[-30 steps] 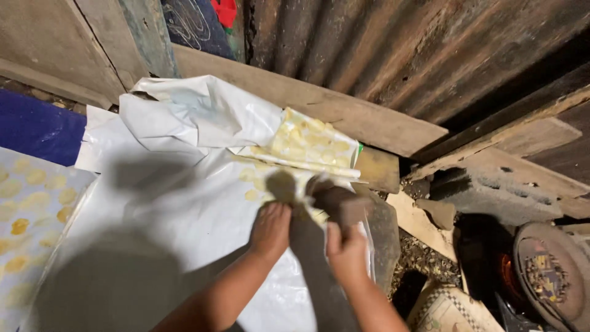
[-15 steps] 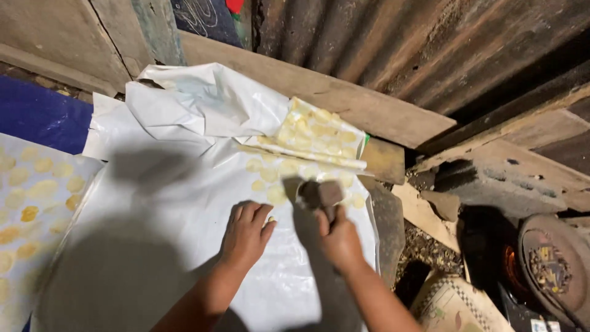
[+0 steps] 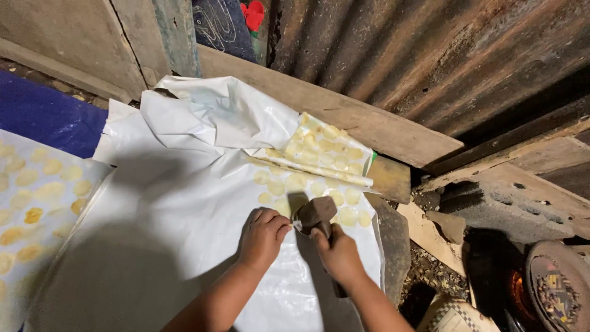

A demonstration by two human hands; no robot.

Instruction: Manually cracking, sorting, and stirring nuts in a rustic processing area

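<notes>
Rusty corrugated metal sheeting (image 3: 430, 55) was seen as the back wall, with a long wooden plank (image 3: 344, 117) run along its foot and rough blocks and rubble off to the right. Spread over the ground was a big white plastic sheet (image 3: 178, 203), crumpled at the far end and dotted with pale yellow round discs (image 3: 319, 147), kind of like thin wafers laid out flat. A second sheet with more discs (image 3: 31, 197) was laid at the left. A dark brown flat-bladed scraper (image 3: 316, 213) was gripped by the right hand (image 3: 338, 255), fingers wrapped tight round its lower end. Its long axis was run roughly away from the person, blade pointed up toward the discs, slightly tilted left. The left hand (image 3: 263, 237) was pressed on the sheet just beside the blade, fingers curled together.
</notes>
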